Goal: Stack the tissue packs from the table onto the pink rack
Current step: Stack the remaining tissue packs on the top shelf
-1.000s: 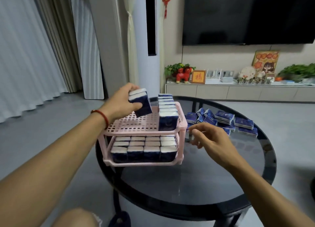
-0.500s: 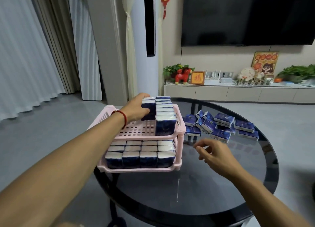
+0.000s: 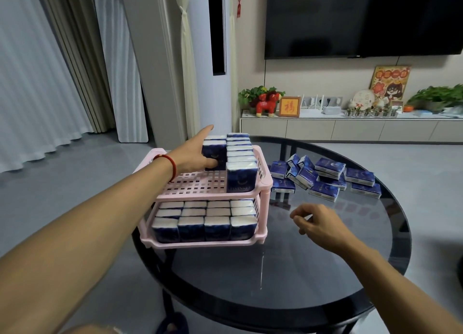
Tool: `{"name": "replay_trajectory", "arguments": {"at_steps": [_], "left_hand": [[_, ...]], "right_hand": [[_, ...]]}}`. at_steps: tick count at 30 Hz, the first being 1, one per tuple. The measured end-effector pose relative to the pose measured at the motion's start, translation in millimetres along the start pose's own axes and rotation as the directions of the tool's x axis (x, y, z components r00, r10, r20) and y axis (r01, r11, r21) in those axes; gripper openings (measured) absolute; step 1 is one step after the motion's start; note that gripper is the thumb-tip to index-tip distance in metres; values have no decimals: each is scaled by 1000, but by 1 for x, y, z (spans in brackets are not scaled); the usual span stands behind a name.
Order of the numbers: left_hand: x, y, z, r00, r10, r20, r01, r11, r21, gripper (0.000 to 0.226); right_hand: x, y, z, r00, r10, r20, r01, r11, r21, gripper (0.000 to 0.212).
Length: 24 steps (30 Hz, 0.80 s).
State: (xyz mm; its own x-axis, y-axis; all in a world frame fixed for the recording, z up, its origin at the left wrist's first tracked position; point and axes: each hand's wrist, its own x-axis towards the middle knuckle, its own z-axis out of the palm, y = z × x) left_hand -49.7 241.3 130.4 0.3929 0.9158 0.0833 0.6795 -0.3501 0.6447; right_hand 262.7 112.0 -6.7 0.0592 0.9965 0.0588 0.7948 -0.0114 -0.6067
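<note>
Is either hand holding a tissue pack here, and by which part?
Left hand grips a tissue pack on the rack's top shelf, thumb on its front face. Right hand holds nothing.

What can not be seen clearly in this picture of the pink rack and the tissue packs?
- Head view: the left hand covers part of the dark blue tissue pack it holds on the top shelf of the pink plastic rack.
- The top shelf hides the rear packs on the lower shelf.
- The loose pile of blue packs overlaps on the round dark glass table; an exact count is impossible.
- The right hand: palm faces away.
</note>
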Motion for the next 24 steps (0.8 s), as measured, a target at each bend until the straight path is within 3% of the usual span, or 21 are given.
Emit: {"name": "replay_trajectory", "arguments": {"at_steps": [15,17,18,19,21,23,24], "left_hand": [[-20,17,-8,1000,-17,14,18,999,-36,112],[-34,28,-13,996,-29,-85,24,998,-59,107],[-43,32,-14,978,-10,-207,6,1000,-19,101],[-53,35,-14,933,37,-358,-25,999,38,90],[-82,45,-4,752,193,-631,-126,981,149,60],[-116,60,20,567,337,-752,-252,940,231,37],[-132,70,38,534,392,-749,-321,914,249,31]], "right_hand": [[15,11,0,999,35,-28,-35,999,-1,15],[20,21,-2,987,64,-147,-69,997,-31,24],[24,26,-4,971,85,-222,-102,993,-64,32],[29,33,-6,951,113,-287,-150,982,-111,41],[38,45,-12,928,186,-321,-258,946,-198,60],[45,55,-15,930,263,-258,-326,914,-243,72],[47,60,-15,928,292,-232,-348,902,-255,72]]}}
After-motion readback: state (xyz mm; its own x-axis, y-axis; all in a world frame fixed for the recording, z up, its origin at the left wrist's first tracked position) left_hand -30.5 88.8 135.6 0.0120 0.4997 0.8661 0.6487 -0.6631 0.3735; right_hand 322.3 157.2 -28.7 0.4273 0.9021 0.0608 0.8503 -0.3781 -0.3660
